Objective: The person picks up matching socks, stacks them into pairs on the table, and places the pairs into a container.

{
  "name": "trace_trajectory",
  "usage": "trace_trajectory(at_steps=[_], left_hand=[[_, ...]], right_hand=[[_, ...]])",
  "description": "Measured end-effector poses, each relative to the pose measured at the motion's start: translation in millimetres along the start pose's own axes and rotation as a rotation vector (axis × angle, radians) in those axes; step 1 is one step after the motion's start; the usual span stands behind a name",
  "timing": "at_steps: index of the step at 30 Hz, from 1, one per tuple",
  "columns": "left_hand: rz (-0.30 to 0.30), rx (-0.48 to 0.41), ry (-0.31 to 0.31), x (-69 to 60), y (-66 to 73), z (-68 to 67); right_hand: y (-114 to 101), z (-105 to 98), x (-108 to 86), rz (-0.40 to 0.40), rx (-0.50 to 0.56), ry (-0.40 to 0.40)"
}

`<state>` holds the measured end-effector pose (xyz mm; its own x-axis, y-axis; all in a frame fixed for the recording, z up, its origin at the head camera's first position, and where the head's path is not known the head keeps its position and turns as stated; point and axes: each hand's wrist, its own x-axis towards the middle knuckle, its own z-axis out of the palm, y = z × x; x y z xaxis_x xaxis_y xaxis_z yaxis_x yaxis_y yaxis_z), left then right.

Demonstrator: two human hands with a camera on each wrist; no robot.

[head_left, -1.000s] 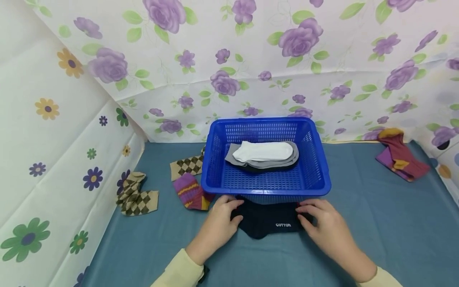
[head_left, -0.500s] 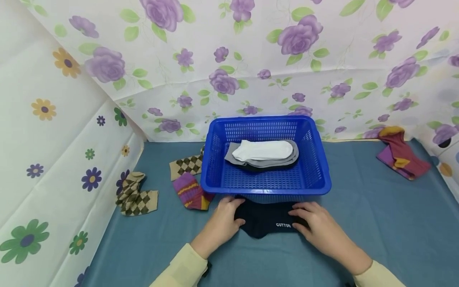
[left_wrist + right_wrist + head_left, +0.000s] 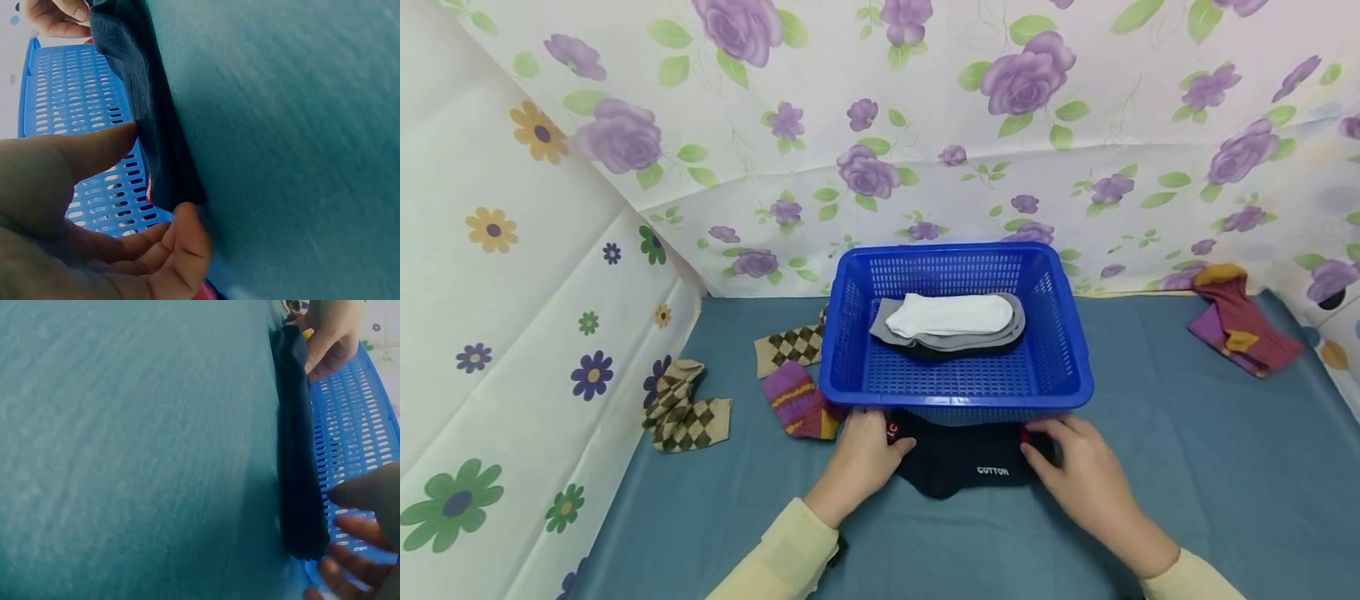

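Note:
A dark navy sock (image 3: 951, 454) with white "COTTON" lettering lies flat on the blue-green cloth, directly in front of the blue basket (image 3: 955, 402). My left hand (image 3: 861, 458) is at its left end. In the left wrist view, the thumb (image 3: 115, 147) touches one side of the sock and a fingertip (image 3: 187, 215) touches its end. At the opposite end, my right hand (image 3: 1082, 475) has its fingertips by the red-marked edge. In the right wrist view, those fingers (image 3: 356, 562) are spread and blurred beside the sock, not closed around it.
Inside the basket lie stacked socks, a white sock (image 3: 951, 315) on top of grey and black. Left of it are argyle socks (image 3: 692, 421) and a purple-red striped sock (image 3: 797, 400). A red, purple and yellow sock (image 3: 1243, 325) lies far right, near the floral wall sheet.
The right hand slid inward over the sock's end, then back outward, showing its red edge. Left fingers shifted back toward the basket, uncovering red lettering. The sock itself has stayed in place.

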<state>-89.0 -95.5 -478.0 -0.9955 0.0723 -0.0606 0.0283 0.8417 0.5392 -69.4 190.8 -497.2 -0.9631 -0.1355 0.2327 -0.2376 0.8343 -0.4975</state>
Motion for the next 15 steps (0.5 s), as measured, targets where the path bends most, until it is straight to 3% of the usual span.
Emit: trace_trajectory(at_steps=[2, 6, 9, 15], left_hand=[[-0.020, 0.011, -0.014, 0.6, 0.7, 0.5], [0.000, 0.048, -0.035, 0.5, 1.1, 1.3], [0.017, 0.081, -0.055, -0.1, 0.8, 1.3], [0.000, 0.062, -0.074, -0.1, 0.9, 0.9]], right_hand=[[0.3, -0.3, 0.3, 0.066, -0.042, -0.038], [0.9, 0.1, -0.5, 0.161, -0.105, -0.184], [0.8, 0.2, -1.4, 0.174, -0.121, -0.238], [0.2, -0.5, -0.1, 0.162, -0.106, -0.250]])
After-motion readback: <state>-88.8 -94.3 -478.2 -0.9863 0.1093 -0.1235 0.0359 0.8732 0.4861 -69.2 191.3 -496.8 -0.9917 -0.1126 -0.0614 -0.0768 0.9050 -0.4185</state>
